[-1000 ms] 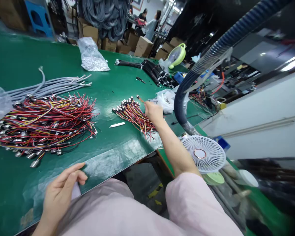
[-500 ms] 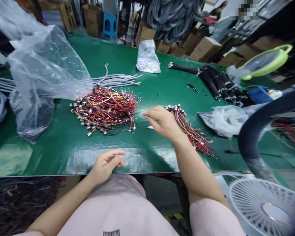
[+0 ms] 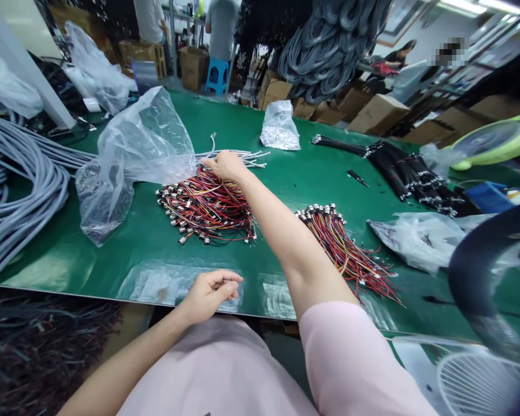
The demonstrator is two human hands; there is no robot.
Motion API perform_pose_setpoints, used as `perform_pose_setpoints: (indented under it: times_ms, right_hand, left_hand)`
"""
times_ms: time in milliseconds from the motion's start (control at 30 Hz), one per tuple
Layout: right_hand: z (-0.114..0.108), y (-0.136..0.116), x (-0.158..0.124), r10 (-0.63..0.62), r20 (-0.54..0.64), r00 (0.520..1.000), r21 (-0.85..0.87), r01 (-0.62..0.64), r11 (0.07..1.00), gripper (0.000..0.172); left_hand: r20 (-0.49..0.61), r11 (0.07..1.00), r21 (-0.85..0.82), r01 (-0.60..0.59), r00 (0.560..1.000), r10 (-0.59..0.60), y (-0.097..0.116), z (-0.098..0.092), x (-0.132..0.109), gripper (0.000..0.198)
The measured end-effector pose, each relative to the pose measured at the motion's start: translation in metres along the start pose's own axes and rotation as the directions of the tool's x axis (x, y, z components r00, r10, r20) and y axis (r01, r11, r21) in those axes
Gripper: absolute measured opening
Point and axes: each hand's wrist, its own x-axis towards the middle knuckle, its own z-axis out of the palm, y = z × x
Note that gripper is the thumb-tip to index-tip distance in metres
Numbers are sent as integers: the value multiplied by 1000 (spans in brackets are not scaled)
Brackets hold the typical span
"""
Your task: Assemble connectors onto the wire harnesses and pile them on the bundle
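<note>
My right hand (image 3: 226, 164) reaches across the green table (image 3: 112, 260) to the far edge of a large pile of red, yellow and black wire leads with metal connectors (image 3: 203, 211). Its fingers curl down into the wires, hiding what they grip. My left hand (image 3: 210, 293) rests at the table's near edge, fingers loosely curled, with nothing visible in it. A smaller, neater bundle of the same leads (image 3: 344, 248) lies to the right of my right forearm.
A clear plastic bag (image 3: 130, 156) sits left of the pile, grey cables (image 3: 17, 185) coil at far left, and grey cable ends (image 3: 247, 155) lie behind my right hand. Black leads (image 3: 398, 167), a small bag (image 3: 279, 127), fans and a dark hose (image 3: 489, 260) fill the right.
My right hand moved from the smaller bundle on the right, leftward and away from me, onto the large pile. The view swung left. My left hand stayed at the table edge.
</note>
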Motion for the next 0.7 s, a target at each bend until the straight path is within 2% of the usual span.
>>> perform_pose_setpoints:
  times_ms: [100, 200, 300, 400, 467, 533, 600, 700]
  right_hand:
    - [4, -2, 11, 148, 72, 986, 133, -156, 979, 37]
    - [5, 7, 8, 175, 113, 978, 204, -195, 959, 25]
    - [3, 20, 2, 222, 66, 973, 284, -232, 930, 20]
    - [-3, 32, -1, 252, -38, 967, 357, -223, 907, 25]
    - [-11, 36, -5, 226, -164, 960, 491, -119, 863, 27]
    - [-24, 37, -14, 159, -329, 931, 649, 101, 754, 27]
    - [-42, 32, -33, 80, -499, 863, 698, 345, 628, 31]
    - [-70, 17, -80, -47, -685, 727, 582, 585, 565, 31]
  left_hand:
    - [5, 1000, 0, 9, 1000, -9, -1, -2, 1, 33]
    - [15, 1000, -13, 10, 1000, -9, -3, -2, 1, 34]
    - [27, 1000, -19, 11, 1000, -10, -4, -2, 1, 33]
    - [29, 1000, -29, 12, 1000, -11, -4, -3, 0, 32]
    - [22, 999, -45, 6, 1000, -5, -4, -3, 0, 32]
    - [9, 998, -64, -2, 1000, 3, -3, -3, -1, 32]
    - [-2, 997, -82, -12, 1000, 12, -2, -3, -1, 32]
    - [-31, 992, -111, -54, 998, 51, 2, -4, -4, 31]
